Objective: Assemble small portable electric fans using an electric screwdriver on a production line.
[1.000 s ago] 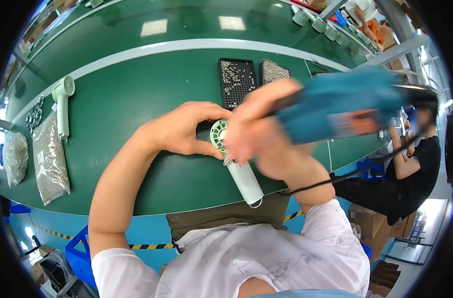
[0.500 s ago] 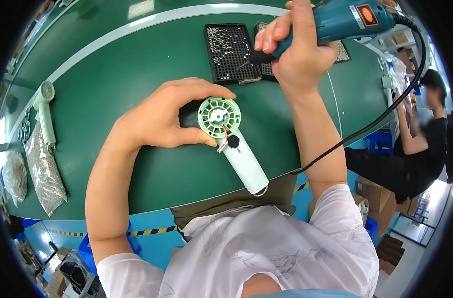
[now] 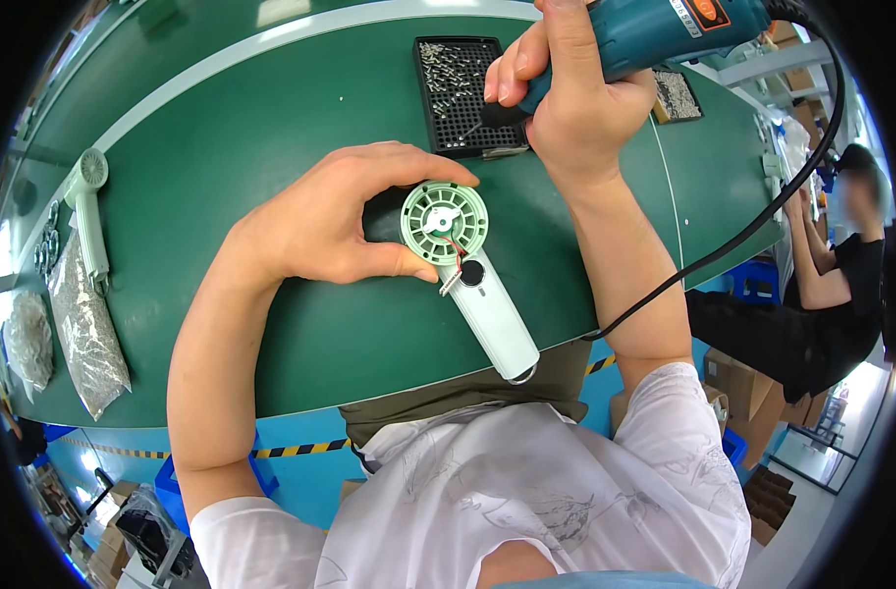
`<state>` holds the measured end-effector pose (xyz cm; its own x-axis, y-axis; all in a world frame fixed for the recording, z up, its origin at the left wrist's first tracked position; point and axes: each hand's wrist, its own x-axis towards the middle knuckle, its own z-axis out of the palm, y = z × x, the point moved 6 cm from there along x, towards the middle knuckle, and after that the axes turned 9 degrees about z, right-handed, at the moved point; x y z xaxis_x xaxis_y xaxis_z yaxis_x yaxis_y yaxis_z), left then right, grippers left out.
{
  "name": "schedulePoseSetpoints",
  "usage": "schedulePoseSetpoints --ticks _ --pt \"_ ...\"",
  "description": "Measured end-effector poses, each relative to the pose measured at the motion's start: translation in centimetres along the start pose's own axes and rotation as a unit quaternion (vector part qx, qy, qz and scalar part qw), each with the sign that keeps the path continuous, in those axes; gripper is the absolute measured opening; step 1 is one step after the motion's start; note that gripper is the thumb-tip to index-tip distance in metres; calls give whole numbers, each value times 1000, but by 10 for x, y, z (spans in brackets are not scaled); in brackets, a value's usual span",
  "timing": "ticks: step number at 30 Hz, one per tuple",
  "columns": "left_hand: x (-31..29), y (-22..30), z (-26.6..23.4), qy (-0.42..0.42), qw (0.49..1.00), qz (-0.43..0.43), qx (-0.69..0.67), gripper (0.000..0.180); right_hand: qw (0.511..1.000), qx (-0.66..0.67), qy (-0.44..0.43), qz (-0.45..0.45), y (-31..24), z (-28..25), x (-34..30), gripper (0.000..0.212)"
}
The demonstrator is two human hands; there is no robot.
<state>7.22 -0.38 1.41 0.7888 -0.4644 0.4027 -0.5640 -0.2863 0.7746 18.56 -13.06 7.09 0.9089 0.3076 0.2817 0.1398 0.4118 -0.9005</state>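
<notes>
My left hand (image 3: 345, 211) curves round the round light-green head of a handheld fan (image 3: 492, 319), thumb on its lower left and fingertips on its top. The fan head lies open toward me, showing spokes, a hub and red wires with a white connector. Its white handle points down right to the table's edge. My right hand (image 3: 590, 113) is closed round a teal electric screwdriver (image 3: 654, 34) with a black cable. The driver's bit tip reaches over the lower part of a black screw tray (image 3: 462, 103), which holds many small screws; whether it touches one I cannot tell.
Another light-green fan (image 3: 89, 211) lies at the left beside a clear bag of small parts (image 3: 86, 324) and a second bag (image 3: 28, 344). A further tray of screws (image 3: 676, 96) sits at the right. A co-worker (image 3: 845, 245) sits at the far right. The cable (image 3: 733, 245) loops past my right forearm.
My right hand and the screwdriver have shifted slightly left and are still over the screw tray. The view has moved a little; my left hand keeps its hold on the fan.
</notes>
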Motion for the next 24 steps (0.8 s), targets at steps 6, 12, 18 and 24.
schedulePoseSetpoints --ticks 6,12,18,24 --pt "0 0 0 1 1000 3 0 69 1000 -10 -9 -9 2 -1 1 17" --pt "1 1 -1 1 1000 12 3 69 996 -85 -31 -4 4 5 -3 17" --pt "0 1 -1 13 1000 -20 -10 70 995 -101 -26 -13 1 11 -7 16" --pt "-3 -2 -1 1 1000 -24 -6 69 998 -54 -14 -30 -11 12 -6 13"
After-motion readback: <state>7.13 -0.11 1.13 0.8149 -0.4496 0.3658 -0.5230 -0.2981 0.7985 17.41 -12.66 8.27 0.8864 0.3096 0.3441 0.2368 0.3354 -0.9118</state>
